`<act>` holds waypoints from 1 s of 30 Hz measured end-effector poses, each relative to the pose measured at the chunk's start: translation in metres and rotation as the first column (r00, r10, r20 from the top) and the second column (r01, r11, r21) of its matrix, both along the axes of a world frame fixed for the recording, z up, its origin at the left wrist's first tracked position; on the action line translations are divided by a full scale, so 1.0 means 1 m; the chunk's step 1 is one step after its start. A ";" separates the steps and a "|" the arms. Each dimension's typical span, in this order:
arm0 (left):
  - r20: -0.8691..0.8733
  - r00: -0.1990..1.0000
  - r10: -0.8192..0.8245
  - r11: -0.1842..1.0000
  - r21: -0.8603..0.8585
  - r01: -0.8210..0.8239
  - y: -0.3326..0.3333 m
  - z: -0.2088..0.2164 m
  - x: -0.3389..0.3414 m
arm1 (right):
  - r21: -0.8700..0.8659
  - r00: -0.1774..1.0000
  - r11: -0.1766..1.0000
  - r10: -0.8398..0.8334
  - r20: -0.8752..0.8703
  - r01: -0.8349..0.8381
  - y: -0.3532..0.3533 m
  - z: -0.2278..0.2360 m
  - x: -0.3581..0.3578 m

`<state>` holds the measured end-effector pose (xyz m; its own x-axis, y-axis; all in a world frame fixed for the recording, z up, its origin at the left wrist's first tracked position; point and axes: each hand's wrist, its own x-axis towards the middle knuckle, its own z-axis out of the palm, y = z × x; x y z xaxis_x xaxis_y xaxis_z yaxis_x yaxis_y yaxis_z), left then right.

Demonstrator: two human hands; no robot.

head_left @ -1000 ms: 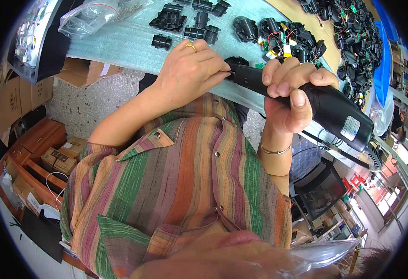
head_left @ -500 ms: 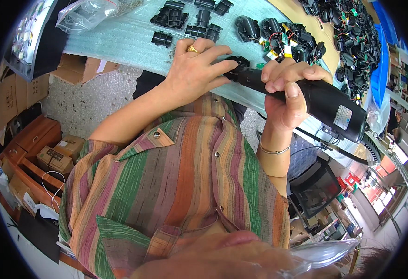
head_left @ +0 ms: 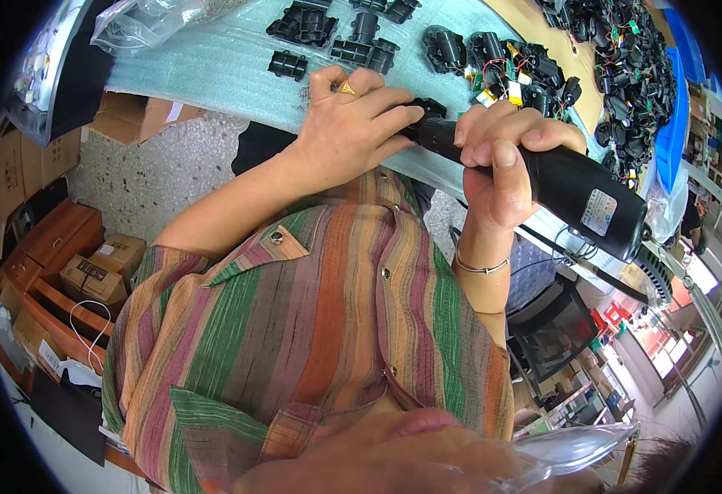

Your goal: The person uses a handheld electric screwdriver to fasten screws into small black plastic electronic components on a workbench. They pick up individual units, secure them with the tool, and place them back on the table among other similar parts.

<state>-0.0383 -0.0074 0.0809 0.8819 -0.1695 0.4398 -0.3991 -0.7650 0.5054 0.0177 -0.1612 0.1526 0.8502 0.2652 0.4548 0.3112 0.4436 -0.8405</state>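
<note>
My right hand (head_left: pixel 505 169) is wrapped round a black electric screwdriver (head_left: pixel 579 193), held nearly level with its cable end to the right. The tool's narrow nose points left toward my left hand (head_left: pixel 349 128), which wears a gold ring. The left fingers are bent round a black plastic housing (head_left: pixel 433 108) at the table's near edge. Most of that part is hidden behind the fingers and the tool's nose. The screwdriver's tip meets the part there, but I cannot see the exact contact. A few tiny screws (head_left: pixel 304 94) lie beside my left hand.
Loose black plastic housings (head_left: pixel 302 25) lie on the foam-covered table (head_left: pixel 204 74). Assemblies with wires (head_left: pixel 534 70) stand to their right, and a large heap (head_left: pixel 633 82) fills the far right by a blue tray (head_left: pixel 671 123). A clear plastic bag (head_left: pixel 143 29) sits back left. A coiled cable (head_left: pixel 657 280) trails from the tool.
My right hand and the screwdriver have shifted slightly left, and the tool's rear end sits a little lower. The left hand stays on the housing, its fingers nearly unmoved.
</note>
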 end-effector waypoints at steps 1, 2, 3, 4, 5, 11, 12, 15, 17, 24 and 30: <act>-0.007 1.000 0.006 1.000 -0.001 -0.006 -0.001 0.000 -0.001 | 0.006 1.000 1.000 -0.006 -0.009 0.006 0.002 0.000 0.000; -0.015 1.000 0.011 1.000 -0.001 -0.011 -0.002 0.000 -0.002 | -0.034 1.000 0.999 -0.013 0.000 0.013 0.004 -0.001 -0.001; -0.015 1.000 0.017 1.000 -0.011 -0.017 -0.003 -0.001 -0.001 | -0.073 1.000 0.997 -0.020 0.010 0.020 0.006 -0.001 -0.002; -0.011 1.000 0.021 1.000 -0.020 -0.021 -0.004 -0.001 -0.001 | -0.112 0.999 0.993 -0.028 0.024 0.030 0.008 0.000 -0.003; -0.007 1.000 0.024 0.999 -0.028 -0.024 -0.005 -0.001 -0.002 | -0.125 0.999 0.991 -0.036 0.028 0.039 0.009 0.000 -0.003; -0.013 1.000 0.012 1.000 -0.028 -0.012 -0.005 -0.002 0.000 | -0.158 0.989 0.979 -0.114 0.091 0.127 0.012 -0.001 -0.009; -0.004 1.000 0.014 1.000 -0.023 -0.014 -0.006 -0.001 0.000 | -0.156 0.990 0.979 -0.123 0.072 0.133 0.008 0.000 -0.009; 0.010 1.000 0.012 1.000 0.002 -0.012 -0.006 0.004 0.001 | -0.132 0.991 0.982 -0.130 0.024 0.132 -0.001 0.000 -0.008; 0.004 1.000 -0.001 1.000 0.028 0.001 -0.004 0.003 0.002 | -0.135 0.990 0.981 -0.137 0.019 0.138 0.000 0.000 -0.011; -0.028 1.000 -0.004 0.999 0.040 0.005 -0.004 0.009 -0.001 | -0.233 0.988 0.963 -0.152 -0.036 0.139 -0.001 0.007 -0.012; -0.079 0.997 -0.025 0.999 -0.022 0.023 -0.009 0.015 0.001 | -0.263 0.985 0.950 -0.153 0.078 0.168 -0.020 0.001 -0.015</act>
